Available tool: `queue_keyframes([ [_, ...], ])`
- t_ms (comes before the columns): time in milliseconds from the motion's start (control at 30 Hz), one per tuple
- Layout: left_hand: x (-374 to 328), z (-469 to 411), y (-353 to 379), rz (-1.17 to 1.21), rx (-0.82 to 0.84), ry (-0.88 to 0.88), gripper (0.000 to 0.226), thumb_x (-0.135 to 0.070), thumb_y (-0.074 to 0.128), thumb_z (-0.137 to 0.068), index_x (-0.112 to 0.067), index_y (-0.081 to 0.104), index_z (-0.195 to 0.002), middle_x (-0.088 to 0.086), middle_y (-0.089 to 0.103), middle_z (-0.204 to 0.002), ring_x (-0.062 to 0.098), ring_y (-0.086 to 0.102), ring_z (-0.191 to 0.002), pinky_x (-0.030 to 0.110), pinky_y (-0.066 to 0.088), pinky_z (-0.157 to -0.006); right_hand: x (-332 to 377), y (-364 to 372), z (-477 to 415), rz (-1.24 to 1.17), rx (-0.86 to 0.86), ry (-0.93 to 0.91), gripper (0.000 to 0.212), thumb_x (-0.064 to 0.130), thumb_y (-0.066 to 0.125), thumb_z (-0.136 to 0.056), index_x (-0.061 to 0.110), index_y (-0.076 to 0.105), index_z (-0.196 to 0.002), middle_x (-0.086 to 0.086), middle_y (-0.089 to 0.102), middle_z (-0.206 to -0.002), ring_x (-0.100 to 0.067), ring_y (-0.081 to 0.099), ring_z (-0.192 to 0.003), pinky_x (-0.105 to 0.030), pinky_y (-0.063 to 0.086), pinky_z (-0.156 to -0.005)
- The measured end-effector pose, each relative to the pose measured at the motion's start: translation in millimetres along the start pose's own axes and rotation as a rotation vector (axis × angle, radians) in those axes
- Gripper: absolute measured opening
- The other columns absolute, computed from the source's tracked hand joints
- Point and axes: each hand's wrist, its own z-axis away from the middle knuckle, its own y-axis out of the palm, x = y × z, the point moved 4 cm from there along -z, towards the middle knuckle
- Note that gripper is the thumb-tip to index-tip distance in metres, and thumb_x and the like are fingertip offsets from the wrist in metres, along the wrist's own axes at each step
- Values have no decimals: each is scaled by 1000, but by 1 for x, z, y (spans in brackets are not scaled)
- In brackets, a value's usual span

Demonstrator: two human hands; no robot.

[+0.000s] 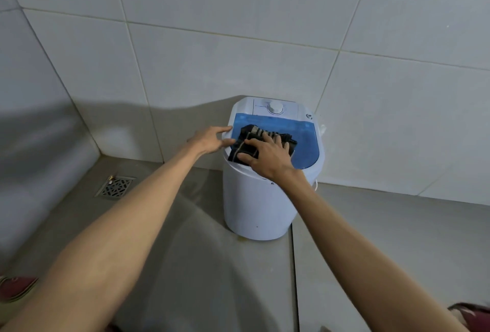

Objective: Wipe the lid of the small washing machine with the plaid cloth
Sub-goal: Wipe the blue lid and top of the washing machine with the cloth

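A small white washing machine (252,204) stands on the floor against the tiled wall. Its lid (302,132) is translucent blue, with a white dial (275,107) behind it. A dark plaid cloth (254,132) lies bunched on the lid's front left part. My right hand (267,156) presses flat on the cloth with fingers spread. My left hand (212,139) rests on the machine's left rim beside the lid, fingers apart and holding nothing.
Grey floor tiles surround the machine. A metal floor drain (115,188) sits to the left near the wall corner. White wall tiles rise close behind the machine. Red slippers (16,288) show at the lower left and the lower right (470,314).
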Motion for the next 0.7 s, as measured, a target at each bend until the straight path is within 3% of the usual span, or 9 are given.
queue_keyframes([
  [100,3,-1,0,-1,8,-27,85,-84,52,-69,-49,38,-144,5,35,-158,37,34,-143,62,30,-112,-7,-1,8,3,-28,-58,55,62,48,-89,40,46,-139,-3,31,-157,-39,19,-144,-59,15,-115],
  [233,11,-9,2,20,10,-50,114,-103,42,-37,-55,38,-141,2,34,-159,37,32,-144,65,24,-112,-52,-9,23,-23,32,-3,59,64,41,-92,46,32,-147,-4,11,-164,-42,1,-148,-56,5,-119],
  [333,4,-1,-2,-2,7,-66,93,-95,49,-57,-55,39,-141,2,42,-155,35,37,-141,59,28,-114,-78,-9,26,-2,47,131,60,65,29,-95,49,15,-151,-11,3,-164,-43,-4,-148,-55,2,-120],
  [500,3,3,-4,-50,-22,-70,73,-83,52,-73,-55,41,-140,0,48,-150,36,40,-139,61,30,-112,-115,-24,17,-25,56,413,62,62,25,-96,45,8,-153,-19,6,-160,-46,17,-141,-50,15,-117],
  [700,-10,-9,-19,-71,-7,-77,86,-87,56,-58,-50,51,-135,-2,49,-149,33,38,-140,57,30,-113,-113,-30,10,-96,47,407,63,60,32,-97,39,14,-154,-18,23,-154,-43,37,-131,-46,29,-110],
])
